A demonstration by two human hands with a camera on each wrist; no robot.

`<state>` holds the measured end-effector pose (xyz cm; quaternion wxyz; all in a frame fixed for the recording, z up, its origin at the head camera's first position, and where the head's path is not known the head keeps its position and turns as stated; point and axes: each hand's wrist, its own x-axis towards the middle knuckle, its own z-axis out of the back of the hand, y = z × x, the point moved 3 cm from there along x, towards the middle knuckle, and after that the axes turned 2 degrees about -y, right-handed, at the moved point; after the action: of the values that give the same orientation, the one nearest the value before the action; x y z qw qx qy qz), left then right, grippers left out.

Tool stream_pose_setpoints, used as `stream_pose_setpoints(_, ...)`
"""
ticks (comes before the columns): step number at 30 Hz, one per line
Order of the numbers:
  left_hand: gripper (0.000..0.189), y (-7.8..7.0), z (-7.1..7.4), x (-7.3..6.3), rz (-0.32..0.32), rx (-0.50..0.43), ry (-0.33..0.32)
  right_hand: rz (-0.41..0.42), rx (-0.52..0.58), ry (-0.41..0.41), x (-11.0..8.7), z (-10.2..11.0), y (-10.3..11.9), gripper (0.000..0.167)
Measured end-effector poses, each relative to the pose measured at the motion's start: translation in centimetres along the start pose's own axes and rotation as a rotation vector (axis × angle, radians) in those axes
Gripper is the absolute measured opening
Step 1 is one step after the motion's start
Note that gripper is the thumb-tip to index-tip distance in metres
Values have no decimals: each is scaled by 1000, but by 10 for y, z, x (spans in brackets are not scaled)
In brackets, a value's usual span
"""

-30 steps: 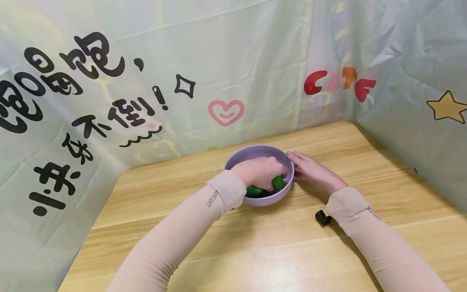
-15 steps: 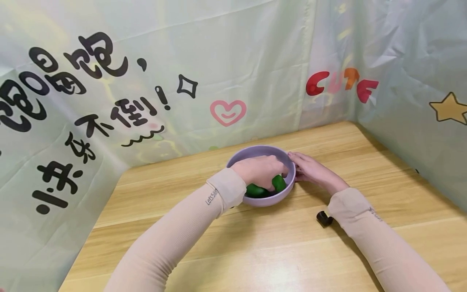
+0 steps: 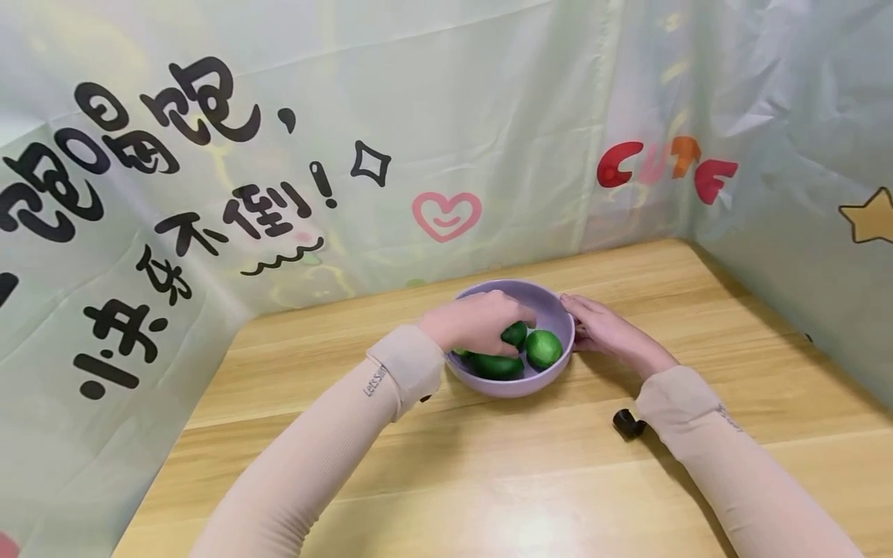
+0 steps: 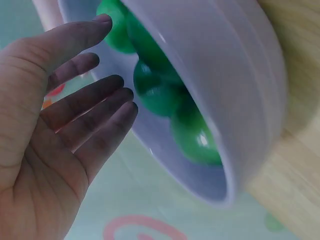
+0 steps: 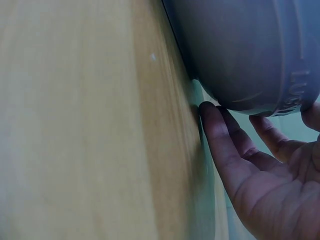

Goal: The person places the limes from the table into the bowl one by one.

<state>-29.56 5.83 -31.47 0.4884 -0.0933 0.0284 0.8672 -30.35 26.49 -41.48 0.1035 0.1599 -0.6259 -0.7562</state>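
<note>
A lilac bowl stands on the wooden table with several green fruit-like things inside. One is a round bright green one like a lime; in front of my left hand lies a long dark green one. Another dark green one sits between them. My left hand is over the bowl's left side, fingers spread and slightly bent, holding nothing in the left wrist view. My right hand touches the bowl's right outer wall with its fingertips, near raised lettering.
The wooden table meets pale printed cloth walls at the back and sides. A small black piece shows beside the right sleeve cuff.
My left hand has lifted and drawn back leftward from the green things, uncovering more of them. My right hand stays at the bowl's side. The head view has shifted slightly.
</note>
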Motion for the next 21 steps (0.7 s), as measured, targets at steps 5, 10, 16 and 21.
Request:
stream_pose_setpoints(5, 44, 17, 1, -17, 11, -71, -62, 10, -9, 2, -3, 3, -1, 72)
stream_pose_setpoints(10, 50, 34, -4, -40, 76, -100, -122, 21, -31, 0, -4, 6, 0, 72)
stream_pose_setpoints(16, 56, 44, -11, -70, 166, -123, -244, 17, -93, -41, -10, 14, 1, 66)
stream_pose_setpoints(21, 62, 54, -11, -94, 265, -110, -344, 75, -255, -112, -21, 18, 4, 60)
